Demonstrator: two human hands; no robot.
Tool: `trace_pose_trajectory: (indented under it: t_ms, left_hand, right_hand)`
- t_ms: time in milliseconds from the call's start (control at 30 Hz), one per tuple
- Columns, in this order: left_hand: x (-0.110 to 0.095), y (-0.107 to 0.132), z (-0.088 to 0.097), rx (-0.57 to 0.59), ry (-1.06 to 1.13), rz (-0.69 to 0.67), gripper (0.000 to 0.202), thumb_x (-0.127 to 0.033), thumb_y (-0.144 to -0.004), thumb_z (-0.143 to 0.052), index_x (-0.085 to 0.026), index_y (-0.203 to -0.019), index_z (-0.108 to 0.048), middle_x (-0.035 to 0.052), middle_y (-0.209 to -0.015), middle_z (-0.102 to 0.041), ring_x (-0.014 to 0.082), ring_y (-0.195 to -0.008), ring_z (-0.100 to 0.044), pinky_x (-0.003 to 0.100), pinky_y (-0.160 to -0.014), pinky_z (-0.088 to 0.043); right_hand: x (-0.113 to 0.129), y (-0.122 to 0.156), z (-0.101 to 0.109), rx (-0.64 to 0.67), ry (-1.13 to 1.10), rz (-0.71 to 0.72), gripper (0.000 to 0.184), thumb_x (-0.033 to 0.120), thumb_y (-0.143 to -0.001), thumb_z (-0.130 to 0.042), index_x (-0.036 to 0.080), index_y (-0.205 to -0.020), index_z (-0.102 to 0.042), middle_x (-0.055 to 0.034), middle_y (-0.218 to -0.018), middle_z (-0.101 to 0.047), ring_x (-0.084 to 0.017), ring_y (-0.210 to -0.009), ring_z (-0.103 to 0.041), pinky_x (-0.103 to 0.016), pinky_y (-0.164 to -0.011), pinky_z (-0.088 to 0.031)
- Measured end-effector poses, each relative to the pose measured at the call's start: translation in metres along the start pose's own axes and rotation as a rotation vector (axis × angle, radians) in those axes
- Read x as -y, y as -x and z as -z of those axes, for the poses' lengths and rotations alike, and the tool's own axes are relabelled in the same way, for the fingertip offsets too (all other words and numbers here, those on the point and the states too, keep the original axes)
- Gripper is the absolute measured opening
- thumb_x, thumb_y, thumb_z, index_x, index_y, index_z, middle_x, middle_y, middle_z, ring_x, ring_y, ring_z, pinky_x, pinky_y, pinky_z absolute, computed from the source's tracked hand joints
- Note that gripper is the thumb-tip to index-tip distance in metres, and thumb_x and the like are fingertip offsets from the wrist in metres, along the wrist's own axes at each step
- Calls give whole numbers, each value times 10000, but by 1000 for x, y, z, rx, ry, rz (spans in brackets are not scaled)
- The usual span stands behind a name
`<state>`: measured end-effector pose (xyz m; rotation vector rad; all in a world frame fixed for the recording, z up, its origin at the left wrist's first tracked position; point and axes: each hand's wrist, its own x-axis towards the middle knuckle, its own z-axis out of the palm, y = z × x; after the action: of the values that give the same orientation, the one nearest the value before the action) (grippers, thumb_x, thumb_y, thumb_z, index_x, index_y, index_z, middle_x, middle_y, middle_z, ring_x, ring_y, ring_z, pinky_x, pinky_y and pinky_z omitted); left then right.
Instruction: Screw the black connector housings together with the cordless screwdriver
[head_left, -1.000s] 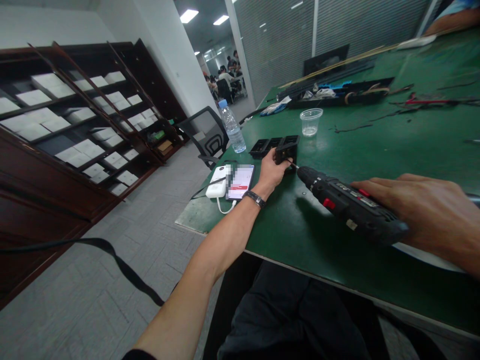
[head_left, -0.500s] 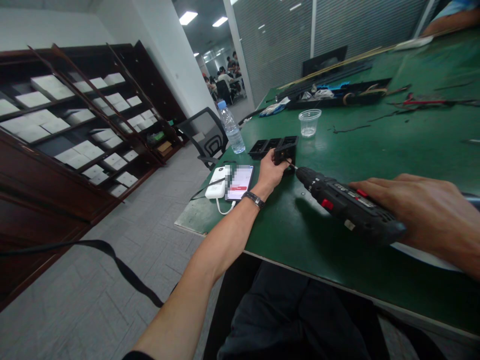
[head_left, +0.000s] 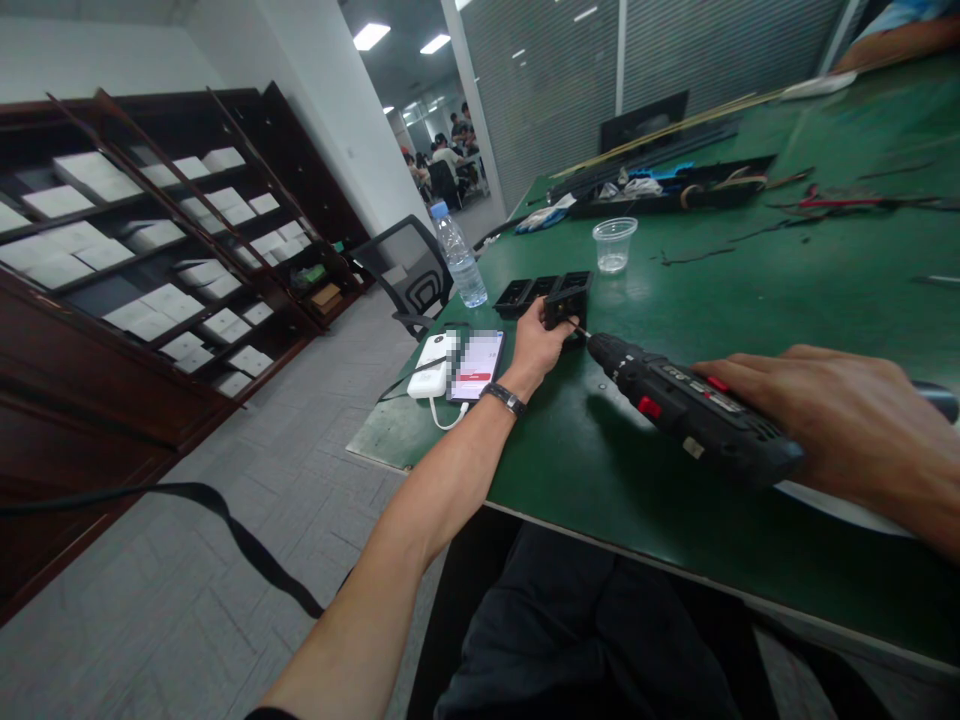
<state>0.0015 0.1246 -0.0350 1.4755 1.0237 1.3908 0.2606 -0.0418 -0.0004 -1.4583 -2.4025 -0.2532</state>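
Left hand (head_left: 538,343) clamped on black part (head_left: 566,305), right hand (head_left: 840,430) around drill (head_left: 686,405) between.

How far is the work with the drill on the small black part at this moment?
In hand: the left hand holds the small black part on the green table, and the right hand presses the cordless drill with its bit at the part. Done: cannot tell. Left: the black trays behind the part may wait, but their state is unclear.
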Motion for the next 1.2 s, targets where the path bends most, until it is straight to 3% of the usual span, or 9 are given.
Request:
trace_pose_trajectory:
  t_ms: [333, 567, 1200]
  left_hand:
    - [1, -1, 0, 9, 33, -6, 358, -109, -733, -784, -182, -1064, -666, 47, -1085, -739, 201, -1062, -669, 354, -1025, -508]
    - [-2, 1, -1, -1, 40, 5, 342, -96, -733, -782, -184, -1041, -665, 48, -1075, -739, 203, -1062, -671, 362, -1039, -503]
    - [0, 0, -1, -7, 24, 9, 366, -98, -734, -785, -186, -1074, -682, 54, -1090, -751, 212, -1078, -681, 367, -1044, -509]
  right_hand:
    - [5, -5, 8, 98, -24, -66, 383, 417, -767, -495, 280, -1043, -722, -74, -1064, -781, -300, -791, -643, -398, -629, -434]
    - [3, -3, 3, 44, -8, -27, 369, 384, -767, -512, 283, -1058, -715, -65, -1042, -777, -284, -771, -636, -387, -623, -423]
    - [5, -5, 8, 110, -39, -73, 370, 386, -753, -494, 295, -1039, -710, -52, -1026, -780, -300, -816, -654, -403, -645, -447]
